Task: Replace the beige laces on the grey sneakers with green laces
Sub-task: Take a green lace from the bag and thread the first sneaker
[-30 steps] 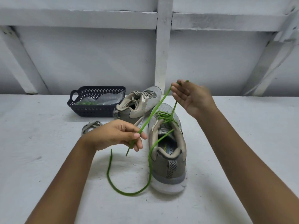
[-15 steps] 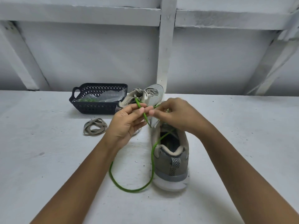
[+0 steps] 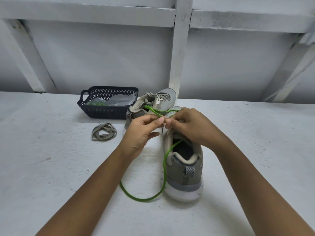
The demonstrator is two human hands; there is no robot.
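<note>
Left hand (image 3: 144,132) first: thumb and forefinger are pinched together on the green lace (image 3: 164,167), with the other fingers loosely curled below. The right hand (image 3: 190,126) comes in from the other side, its fingers curled, and its fingertips (image 3: 168,122) meet the left hand's right at the lace, so both hands are holding it. I can't see the pinch point on the right side clearly; the knuckles cover it.

A short green tail sticks up and to the left from the pinch, and another strand runs right, behind the right hand. Both hands hover over the front half of the near sneaker (image 3: 185,169), which stands upright on the table (image 3: 51,167) with its heel toward me. From under the right hand the lace drops out of the shoe's opening, runs down along its left side, loops on the table beside the heel and goes under the left forearm.

Just behind the hands, the far sneaker (image 3: 168,97) leans on its side, with a beige lace in its eyelets (image 3: 159,97). Left of it sits a dark basket (image 3: 102,112) holding a clear plastic bag (image 3: 117,101) with something green inside. In front of the basket, a loose beige lace (image 3: 104,132) lies coiled on the table.
</note>
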